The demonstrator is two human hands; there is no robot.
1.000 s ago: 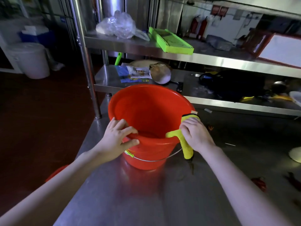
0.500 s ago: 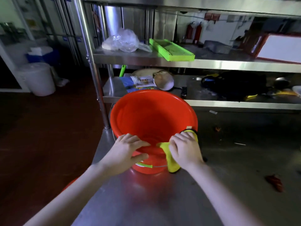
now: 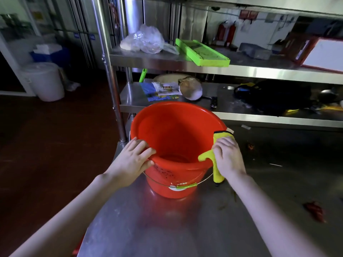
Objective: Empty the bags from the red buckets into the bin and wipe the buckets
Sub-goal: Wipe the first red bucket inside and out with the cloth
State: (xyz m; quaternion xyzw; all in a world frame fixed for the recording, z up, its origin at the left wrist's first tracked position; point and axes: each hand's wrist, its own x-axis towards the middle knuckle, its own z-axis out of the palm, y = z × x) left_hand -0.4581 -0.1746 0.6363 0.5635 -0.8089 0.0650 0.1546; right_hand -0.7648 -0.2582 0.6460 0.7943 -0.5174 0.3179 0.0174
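Red bucket (image 3: 174, 134), left hand (image 3: 130, 162) gripping near rim, right hand (image 3: 229, 158) clasping yellow cloth (image 3: 205, 157) over rim

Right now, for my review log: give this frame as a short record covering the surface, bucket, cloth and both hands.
surface: steel table
bucket: red bucket, upright on the table, no bag visible inside
handle: wire handle, hanging down the near side
cloth: yellow cloth, folded over the right rim
left: left hand grips the left rim
right: right hand holds the cloth against the rim
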